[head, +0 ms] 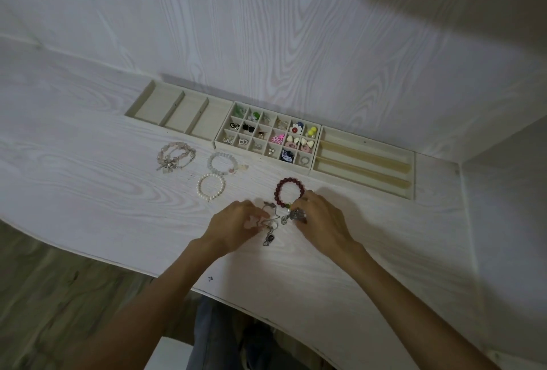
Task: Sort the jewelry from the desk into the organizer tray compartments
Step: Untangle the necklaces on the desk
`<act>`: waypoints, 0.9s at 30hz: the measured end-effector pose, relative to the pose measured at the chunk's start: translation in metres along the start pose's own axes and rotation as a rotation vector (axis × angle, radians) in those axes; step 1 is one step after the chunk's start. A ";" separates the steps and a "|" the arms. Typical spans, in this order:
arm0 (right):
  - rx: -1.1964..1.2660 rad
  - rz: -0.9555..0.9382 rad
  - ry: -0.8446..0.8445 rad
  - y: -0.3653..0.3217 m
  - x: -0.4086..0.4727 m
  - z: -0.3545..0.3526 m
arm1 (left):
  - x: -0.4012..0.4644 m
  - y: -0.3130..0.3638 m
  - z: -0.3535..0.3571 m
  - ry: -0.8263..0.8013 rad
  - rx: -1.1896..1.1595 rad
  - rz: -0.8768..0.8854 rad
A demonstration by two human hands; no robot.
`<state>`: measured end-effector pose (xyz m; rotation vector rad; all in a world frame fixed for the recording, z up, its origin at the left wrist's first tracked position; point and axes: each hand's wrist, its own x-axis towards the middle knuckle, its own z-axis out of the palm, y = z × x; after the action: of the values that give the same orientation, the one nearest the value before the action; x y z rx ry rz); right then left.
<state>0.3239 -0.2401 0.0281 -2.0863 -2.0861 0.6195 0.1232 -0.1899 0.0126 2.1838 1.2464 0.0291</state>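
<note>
I see both hands working a tangled silver chain on the surface: left hand fingers pinch it, right hand fingers grip its charm cluster, likely untangling before traying.

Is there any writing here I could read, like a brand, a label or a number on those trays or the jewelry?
None can be read.
The beige compartment tray with small earrings shows no label or number.
The beige three-section tray and the beige ridged tray are plain.
The dark red bead bracelet, the white pearl bracelet and the tangled silver chains bear no text; any engraving is too small to tell.
</note>
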 end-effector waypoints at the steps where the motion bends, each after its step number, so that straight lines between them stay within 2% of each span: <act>1: 0.017 -0.047 -0.021 -0.006 0.000 0.002 | 0.000 -0.001 0.001 0.000 0.030 0.038; 4: 0.048 -0.114 -0.101 -0.017 0.000 0.010 | 0.001 -0.002 0.002 0.034 0.101 0.084; 10: 0.076 -0.062 -0.117 -0.023 0.005 0.015 | 0.002 -0.010 -0.007 0.090 0.176 0.044; 18: 0.063 -0.085 -0.129 -0.009 0.002 0.007 | -0.004 -0.024 -0.013 0.040 0.115 -0.052; 22: 0.097 -0.025 -0.139 -0.003 0.000 -0.001 | -0.003 -0.024 -0.017 -0.025 0.077 -0.102; 27: 0.158 0.042 -0.143 0.003 0.000 -0.009 | 0.000 -0.016 -0.019 0.014 0.093 -0.052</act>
<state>0.3304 -0.2388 0.0351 -2.0575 -1.9942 0.9339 0.1052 -0.1748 0.0193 2.2324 1.3365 -0.0356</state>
